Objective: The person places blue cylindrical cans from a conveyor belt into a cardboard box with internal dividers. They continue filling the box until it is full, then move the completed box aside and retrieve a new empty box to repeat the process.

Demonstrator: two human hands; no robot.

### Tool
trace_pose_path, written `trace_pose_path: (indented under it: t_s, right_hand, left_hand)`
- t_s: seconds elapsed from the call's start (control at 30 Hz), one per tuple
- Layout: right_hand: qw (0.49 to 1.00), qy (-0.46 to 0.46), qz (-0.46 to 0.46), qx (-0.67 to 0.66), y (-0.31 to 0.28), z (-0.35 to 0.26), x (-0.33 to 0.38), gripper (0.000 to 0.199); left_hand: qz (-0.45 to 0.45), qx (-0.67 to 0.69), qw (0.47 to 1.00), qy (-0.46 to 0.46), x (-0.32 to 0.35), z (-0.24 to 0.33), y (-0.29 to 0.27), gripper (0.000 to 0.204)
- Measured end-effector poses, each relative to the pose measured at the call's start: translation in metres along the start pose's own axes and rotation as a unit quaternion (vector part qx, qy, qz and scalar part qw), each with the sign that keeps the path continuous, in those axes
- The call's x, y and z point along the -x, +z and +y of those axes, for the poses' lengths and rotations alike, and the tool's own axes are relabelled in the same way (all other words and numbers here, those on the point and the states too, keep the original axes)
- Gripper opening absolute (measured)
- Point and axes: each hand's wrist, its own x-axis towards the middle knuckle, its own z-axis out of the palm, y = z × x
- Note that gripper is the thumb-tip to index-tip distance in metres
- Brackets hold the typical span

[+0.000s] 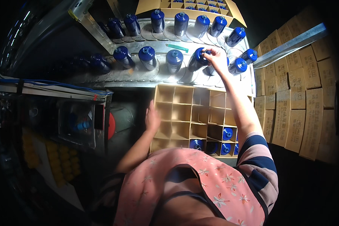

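Observation:
A blue bottle [197, 62] with a narrow neck stands slightly tilted on the conveyor, and my right hand [216, 59] grips it by the neck. My right arm reaches across a divided carton [181, 95] in front of me. My left hand [152, 117], a little blurred, rests along the carton's left side with its fingers stretched out and holds nothing. Several blue bottles [227, 133] sit in compartments at the carton's near right; other compartments show bare cardboard. My forearm hides part of the carton's right side.
Two rows of blue bottles [147, 57] stand on the curved conveyor [158, 46]. Between the rows lies a green cutter knife [177, 48]. Beyond is another carton [229, 19] of bottles. Stacked cartons [295, 109] and a metal rail [290, 46] flank the right; a red-ended bin [111, 126] stands left.

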Motion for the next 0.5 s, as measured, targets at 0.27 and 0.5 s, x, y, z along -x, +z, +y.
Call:
trace_pose_path:
  t_s: [0.27, 0.5]
  right_hand:
    - [0.991, 0.013, 0.072, 0.11, 0.032, 0.074, -0.028, 0.019]
    - [0.998, -0.025, 0.053, 0.006, -0.012, 0.101, -0.006, 0.048]
  left_hand:
    - [-0.022, 0.019, 0.999, -0.017, -0.012, -0.035, -0.005, 0.06]
    - [0.022, 0.009, 1.0, -0.016, -0.013, -0.037, -0.016, 0.057]
